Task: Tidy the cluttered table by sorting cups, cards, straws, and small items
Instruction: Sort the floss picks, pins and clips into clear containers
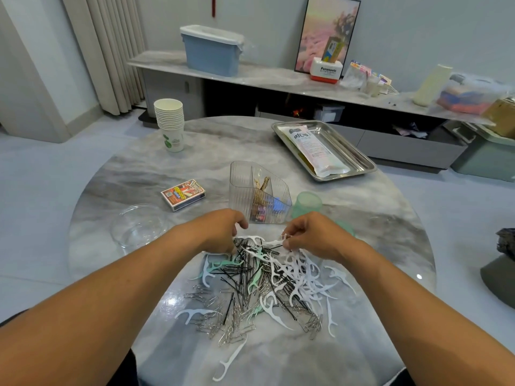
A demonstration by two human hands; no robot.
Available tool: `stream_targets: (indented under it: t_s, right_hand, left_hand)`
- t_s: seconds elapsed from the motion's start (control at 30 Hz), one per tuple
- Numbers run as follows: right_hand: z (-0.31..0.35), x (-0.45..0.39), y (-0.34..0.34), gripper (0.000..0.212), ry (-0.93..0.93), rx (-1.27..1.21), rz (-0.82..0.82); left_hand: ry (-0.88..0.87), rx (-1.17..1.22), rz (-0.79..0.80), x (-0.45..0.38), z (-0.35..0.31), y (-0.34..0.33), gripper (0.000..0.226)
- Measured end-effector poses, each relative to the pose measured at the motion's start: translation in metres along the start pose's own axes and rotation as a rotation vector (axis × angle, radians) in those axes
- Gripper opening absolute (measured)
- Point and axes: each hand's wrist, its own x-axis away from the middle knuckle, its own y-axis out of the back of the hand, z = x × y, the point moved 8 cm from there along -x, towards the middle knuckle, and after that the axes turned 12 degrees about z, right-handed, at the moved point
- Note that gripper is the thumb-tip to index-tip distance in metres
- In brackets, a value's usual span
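A mixed pile of white and green floss picks, black hairpins and silver paper clips lies on the round marble table in front of me. My left hand hovers over the pile's far left edge with fingers curled down into the hairpins. My right hand pinches a white floss pick at the pile's far right edge. Just beyond both hands stands a clear ribbed organizer holding clips. A card box lies to its left, and a stack of paper cups stands at the far left.
A clear glass bowl sits left of my left arm. A green cup stands right of the organizer. A steel tray with a packet of straws lies at the far right. A low cabinet with boxes runs behind the table.
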Motion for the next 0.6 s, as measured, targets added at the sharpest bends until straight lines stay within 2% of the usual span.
stream_targets:
  t_s: [0.2,0.3,0.4,0.47,0.6]
  right_hand:
    - [-0.007,-0.003,0.001,0.005,-0.020,-0.017,-0.021]
    - [-0.010,-0.004,-0.003,0.007,-0.042,0.007,-0.013]
    - [-0.010,-0.003,-0.010,0.007,-0.056,0.044,0.010]
    - [-0.007,-0.002,-0.012,0.009,-0.055,0.075,0.008]
    - [0.000,0.001,-0.016,0.014,-0.057,0.114,-0.001]
  left_hand:
    - [0.074,-0.117,-0.245,0.020,0.004,0.042,0.040]
    - [0.166,-0.228,-0.329,0.034,0.012,0.056,0.043]
    - [0.307,-0.405,-0.362,0.049,0.027,0.063,0.057]
    - [0.420,-0.465,-0.347,0.059,0.042,0.066,0.077]
    - [0.594,-0.314,-0.263,0.075,0.080,0.065,0.107]
